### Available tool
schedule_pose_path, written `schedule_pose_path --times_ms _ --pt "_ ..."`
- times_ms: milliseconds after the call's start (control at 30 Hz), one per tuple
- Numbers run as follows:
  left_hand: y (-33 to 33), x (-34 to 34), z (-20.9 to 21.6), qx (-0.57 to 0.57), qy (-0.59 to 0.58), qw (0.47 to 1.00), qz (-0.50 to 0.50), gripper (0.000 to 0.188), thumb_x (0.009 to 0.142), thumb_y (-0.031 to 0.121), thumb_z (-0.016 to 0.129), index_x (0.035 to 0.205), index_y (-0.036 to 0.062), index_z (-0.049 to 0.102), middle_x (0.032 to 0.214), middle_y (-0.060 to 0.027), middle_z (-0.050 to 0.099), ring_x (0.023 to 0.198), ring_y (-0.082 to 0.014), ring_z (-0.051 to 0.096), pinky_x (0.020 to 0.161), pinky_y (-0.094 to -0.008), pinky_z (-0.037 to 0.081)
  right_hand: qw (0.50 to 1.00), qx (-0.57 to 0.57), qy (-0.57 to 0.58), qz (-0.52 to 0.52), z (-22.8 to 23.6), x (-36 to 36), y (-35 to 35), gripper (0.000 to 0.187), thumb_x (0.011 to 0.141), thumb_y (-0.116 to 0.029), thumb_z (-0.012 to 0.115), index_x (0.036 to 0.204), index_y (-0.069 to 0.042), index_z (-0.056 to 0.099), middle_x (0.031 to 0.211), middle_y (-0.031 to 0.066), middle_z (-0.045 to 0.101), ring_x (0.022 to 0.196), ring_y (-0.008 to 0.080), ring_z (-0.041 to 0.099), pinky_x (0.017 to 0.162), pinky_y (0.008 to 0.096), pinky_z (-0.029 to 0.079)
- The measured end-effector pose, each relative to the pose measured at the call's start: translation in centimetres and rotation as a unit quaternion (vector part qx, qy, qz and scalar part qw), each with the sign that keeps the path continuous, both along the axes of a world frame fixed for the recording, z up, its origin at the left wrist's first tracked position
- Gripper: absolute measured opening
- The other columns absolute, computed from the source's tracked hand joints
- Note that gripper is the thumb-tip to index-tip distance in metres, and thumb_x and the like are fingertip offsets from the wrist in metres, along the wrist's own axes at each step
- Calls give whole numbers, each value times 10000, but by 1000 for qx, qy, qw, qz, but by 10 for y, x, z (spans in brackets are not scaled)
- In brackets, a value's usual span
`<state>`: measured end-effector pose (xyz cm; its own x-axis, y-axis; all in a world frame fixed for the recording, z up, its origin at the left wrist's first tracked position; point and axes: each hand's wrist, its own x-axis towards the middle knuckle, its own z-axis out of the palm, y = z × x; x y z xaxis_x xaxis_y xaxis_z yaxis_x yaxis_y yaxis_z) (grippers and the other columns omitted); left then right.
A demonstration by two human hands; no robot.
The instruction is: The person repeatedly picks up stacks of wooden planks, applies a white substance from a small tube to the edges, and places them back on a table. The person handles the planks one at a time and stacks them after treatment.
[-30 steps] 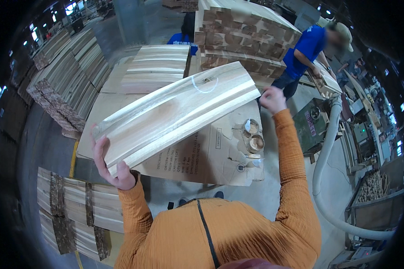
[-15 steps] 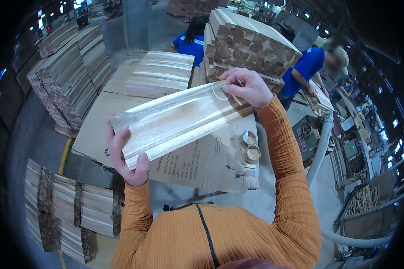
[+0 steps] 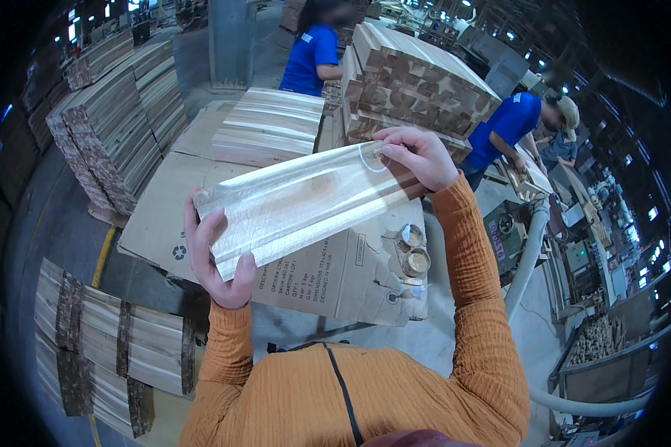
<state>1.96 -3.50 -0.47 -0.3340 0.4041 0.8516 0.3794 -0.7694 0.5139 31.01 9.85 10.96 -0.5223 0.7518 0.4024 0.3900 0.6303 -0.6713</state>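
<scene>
From my remote seat, I judge a slip at the left end to be the main risk. My left hand (image 3: 224,257) has its fingers and thumb wrapped around that end of the wooden board (image 3: 298,201), left of centre in the frame, and seems to carry much of the weight. On my right hand (image 3: 421,158), just above and right of centre, the thumb and forefinger are bent down onto the face; whether they pinch the board or only touch it, I can't tell, as the underside is hidden. If they only touch, a hard push there could twist the board out of the left grip. A dropped end could hit the round containers (image 3: 416,261) right of centre, or the cardboard sheet (image 3: 164,201) below. Swung upward, it could knock the stack of boards (image 3: 268,123) in the upper middle. Rough edges, if there are any, could also leave a splinter in bare fingertips.

The board slants across the middle of the frame, held above the cardboard, its right end higher in view. It looks pale and streaky, with cream bands running lengthwise, a browner patch mid-face and glare along the lower side. A white curved mark (image 3: 364,160) sits near the right end, partly covered by my fingers.
</scene>
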Motion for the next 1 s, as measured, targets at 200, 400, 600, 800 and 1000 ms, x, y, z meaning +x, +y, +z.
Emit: schedule_pose_path --times_ms 200,400,600,800,1000 --pt "1 0 1 1 -1 1000 -4 542 636 213 560 1139 18 501 1340 -289 298 1212 -375 379 963 -418 337 999 35 33 -7 -9 -3 1 109 761 -102 656 793 -5 618 953 100 626 833 124 573 764 260 448" --pt "4 -1 0 1 -12 1000 -13 544 633 201 554 1135 0 498 1344 -286 297 1220 -378 371 966 -417 333 996 -65 66 -6 -8 -6 9 108 794 -67 632 861 12 605 987 94 599 788 82 553 716 220 449" --pt "3 -1 2 -3 0 1000 -5 536 634 192 550 1131 -1 499 1345 -285 298 1222 -378 369 968 -415 328 996 -45 61 -44 -7 -8 9 123 823 -87 609 891 14 596 815 41 610 741 68 556 683 208 458" --pt "1 0 4 -4 2 1000 0 527 637 195 552 1124 1 502 1339 -287 306 1213 -377 378 970 -417 325 996 -43 64 -49 -10 -12 7 161 802 -144 628 857 7 617 743 28 617 691 76 565 655 215 458" --pt "0 1 2 -3 4 1000 6 516 637 185 543 1117 -3 504 1332 -286 315 1203 -377 386 968 -418 325 994 -47 86 -49 -10 -9 2 159 792 -96 632 900 16 603 795 28 616 718 81 573 678 213 467"
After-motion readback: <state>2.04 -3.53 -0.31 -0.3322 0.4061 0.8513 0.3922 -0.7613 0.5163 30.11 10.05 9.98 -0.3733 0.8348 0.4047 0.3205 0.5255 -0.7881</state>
